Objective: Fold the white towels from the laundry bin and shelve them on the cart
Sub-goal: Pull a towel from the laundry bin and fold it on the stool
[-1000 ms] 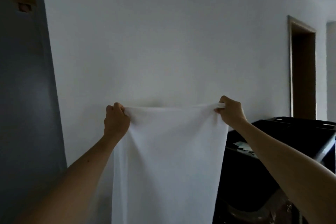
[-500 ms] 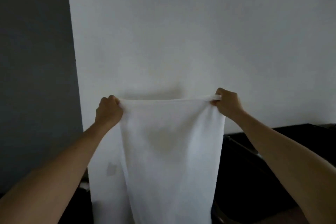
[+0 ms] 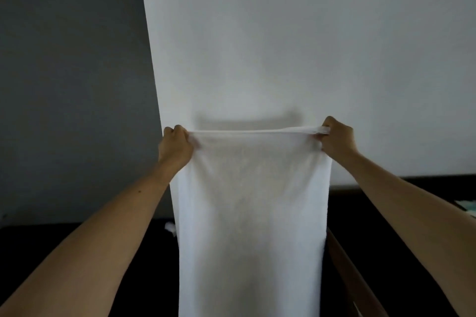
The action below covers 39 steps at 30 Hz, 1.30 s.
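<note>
The white towel (image 3: 252, 213) hangs at centre, hem out of view at 6 o'clock. My left hand (image 3: 175, 148) (9 o'clock) and right hand (image 3: 337, 140) (3 o'clock) each grip 1 top corner. Risk: unequal pull skews the fold; the unseen hem may drag.

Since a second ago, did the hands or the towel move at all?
Hardly. The view swung left, so the doorway on the right is gone. The left hand and right hand keep gripping the white towel by its top corners, stretched between them and hanging down as before; nothing was let go.
</note>
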Tool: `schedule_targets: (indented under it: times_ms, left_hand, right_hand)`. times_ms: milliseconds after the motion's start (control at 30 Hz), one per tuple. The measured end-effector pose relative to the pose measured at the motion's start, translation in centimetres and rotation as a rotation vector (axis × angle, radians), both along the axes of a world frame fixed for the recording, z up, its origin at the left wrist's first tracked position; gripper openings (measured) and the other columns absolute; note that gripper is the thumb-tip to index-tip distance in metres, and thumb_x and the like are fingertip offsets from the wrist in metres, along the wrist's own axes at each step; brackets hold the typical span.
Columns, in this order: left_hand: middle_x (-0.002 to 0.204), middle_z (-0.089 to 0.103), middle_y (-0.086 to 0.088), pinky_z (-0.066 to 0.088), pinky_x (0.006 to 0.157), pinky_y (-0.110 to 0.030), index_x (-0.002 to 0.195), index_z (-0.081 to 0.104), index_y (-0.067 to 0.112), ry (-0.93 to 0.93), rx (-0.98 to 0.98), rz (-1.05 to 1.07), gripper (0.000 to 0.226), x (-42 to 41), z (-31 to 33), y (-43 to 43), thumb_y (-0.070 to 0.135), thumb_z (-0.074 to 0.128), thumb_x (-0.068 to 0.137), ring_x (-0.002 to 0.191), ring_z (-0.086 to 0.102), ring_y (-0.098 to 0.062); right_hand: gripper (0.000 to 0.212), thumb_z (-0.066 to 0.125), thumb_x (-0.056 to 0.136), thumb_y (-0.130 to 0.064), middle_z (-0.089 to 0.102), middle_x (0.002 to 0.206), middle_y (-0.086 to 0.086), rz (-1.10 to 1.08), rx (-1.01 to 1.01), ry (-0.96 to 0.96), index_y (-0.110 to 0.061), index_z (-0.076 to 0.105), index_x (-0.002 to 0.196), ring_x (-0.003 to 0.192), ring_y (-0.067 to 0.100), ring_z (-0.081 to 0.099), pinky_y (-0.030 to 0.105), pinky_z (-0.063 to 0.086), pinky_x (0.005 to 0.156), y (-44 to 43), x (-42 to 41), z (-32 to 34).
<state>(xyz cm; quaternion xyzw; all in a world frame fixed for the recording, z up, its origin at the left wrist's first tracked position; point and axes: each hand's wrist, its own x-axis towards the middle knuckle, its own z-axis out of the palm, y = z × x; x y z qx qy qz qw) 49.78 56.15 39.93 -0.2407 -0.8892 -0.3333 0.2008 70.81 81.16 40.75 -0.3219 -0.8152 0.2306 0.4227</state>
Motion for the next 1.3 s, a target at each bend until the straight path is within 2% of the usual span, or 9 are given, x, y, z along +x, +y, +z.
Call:
schedule_targets:
  times_ms: [67, 300, 500, 600, 733, 833, 967, 1167, 1300]
  left_hand:
    - [0.118, 0.048, -0.016, 0.040, 0.079, -0.035, 0.106, 0.053, 0.004, -0.028, 0.069, -0.010, 0.018, -1.5, 0.2, 0.7, 0.008, 0.046, 0.090, 0.100, 0.053, -0.037]
    - [0.117, 0.048, -0.015, 0.041, 0.073, -0.033, 0.104, 0.052, 0.005, -0.029, 0.229, -0.067, 0.016, -5.4, 1.6, 1.8, 0.009, 0.047, 0.090, 0.086, 0.049, -0.026]
    - [0.117, 0.048, -0.017, 0.041, 0.072, -0.031, 0.102, 0.052, 0.003, -0.021, 0.243, -0.124, 0.014, -5.9, 1.2, 0.3, 0.006, 0.049, 0.088, 0.085, 0.048, -0.023]
    - [0.119, 0.047, -0.016, 0.040, 0.073, -0.031, 0.105, 0.053, 0.003, -0.023, 0.230, -0.133, 0.018, -5.2, 0.6, -0.6, 0.003, 0.049, 0.088, 0.086, 0.046, -0.021]
    - [0.115, 0.051, -0.014, 0.037, 0.072, -0.031, 0.103, 0.054, 0.005, -0.041, 0.162, -0.127, 0.016, -2.2, -1.0, -2.9, 0.005, 0.051, 0.087, 0.086, 0.047, -0.022]
    - [0.113, 0.055, -0.016, 0.043, 0.077, -0.034, 0.099, 0.055, 0.007, -0.072, 0.140, -0.123, 0.014, 1.1, -2.9, -6.1, 0.006, 0.050, 0.086, 0.092, 0.053, -0.028]
    - [0.110, 0.055, -0.015, 0.047, 0.084, -0.040, 0.092, 0.054, 0.008, -0.104, 0.058, -0.090, 0.011, 8.2, -6.8, -11.4, 0.001, 0.049, 0.084, 0.096, 0.055, -0.033]
    - [0.110, 0.056, -0.016, 0.050, 0.086, -0.041, 0.094, 0.055, 0.009, -0.304, -0.150, -0.085, 0.013, 19.1, -18.0, -19.1, 0.007, 0.043, 0.089, 0.093, 0.062, -0.034]
    - [0.110, 0.055, -0.016, 0.050, 0.086, -0.041, 0.096, 0.054, 0.009, -0.404, -0.285, -0.087, 0.014, 24.2, -23.9, -21.9, 0.002, 0.046, 0.087, 0.096, 0.061, -0.032]
  right_hand:
    - [0.014, 0.054, 0.085, 0.002, 0.051, 0.080, 0.014, -0.001, 0.022, 0.028, -0.007, 0.046, 0.079, 0.074, 0.025, 0.048, 0.028, 0.033, 0.059, 0.6, -1.8, 0.2]
    - [0.015, 0.051, 0.084, 0.005, 0.050, 0.083, 0.014, 0.025, 0.087, 0.134, -0.009, 0.047, 0.080, 0.077, 0.023, 0.045, 0.027, 0.023, 0.054, 1.2, -5.2, 2.9]
    - [0.015, 0.055, 0.085, 0.003, 0.051, 0.084, 0.014, 0.025, 0.101, 0.126, -0.009, 0.047, 0.080, 0.077, 0.022, 0.045, 0.010, 0.031, 0.047, 0.1, -5.2, 3.1]
    - [0.014, 0.055, 0.085, 0.003, 0.051, 0.083, 0.013, 0.029, 0.076, 0.110, -0.008, 0.047, 0.080, 0.076, 0.023, 0.046, 0.015, 0.030, 0.047, -1.1, -3.9, 2.4]
    - [0.025, 0.058, 0.084, 0.001, 0.051, 0.078, 0.010, 0.059, 0.028, 0.085, -0.012, 0.043, 0.069, 0.074, 0.023, 0.047, 0.025, 0.033, 0.052, -3.4, -0.4, 0.9]
    - [0.025, 0.060, 0.084, -0.003, 0.050, 0.070, 0.005, 0.074, -0.021, 0.045, -0.013, 0.043, 0.068, 0.073, 0.023, 0.050, 0.027, 0.037, 0.061, -6.0, 3.3, -0.9]
    - [0.034, 0.066, 0.085, -0.011, 0.053, 0.070, 0.007, 0.095, -0.061, -0.089, -0.018, 0.040, 0.064, 0.072, 0.027, 0.057, 0.038, 0.049, 0.067, -10.3, 9.9, -4.5]
    - [0.022, 0.067, 0.081, -0.005, 0.049, 0.065, 0.002, 0.173, -0.185, -0.319, -0.009, 0.048, 0.071, 0.067, 0.023, 0.054, 0.038, 0.050, 0.067, -17.4, 21.6, -14.9]
    - [0.025, 0.065, 0.083, -0.004, 0.051, 0.068, 0.005, 0.176, -0.336, -0.468, -0.010, 0.045, 0.069, 0.063, 0.020, 0.051, 0.036, 0.049, 0.064, -20.6, 27.4, -21.5]
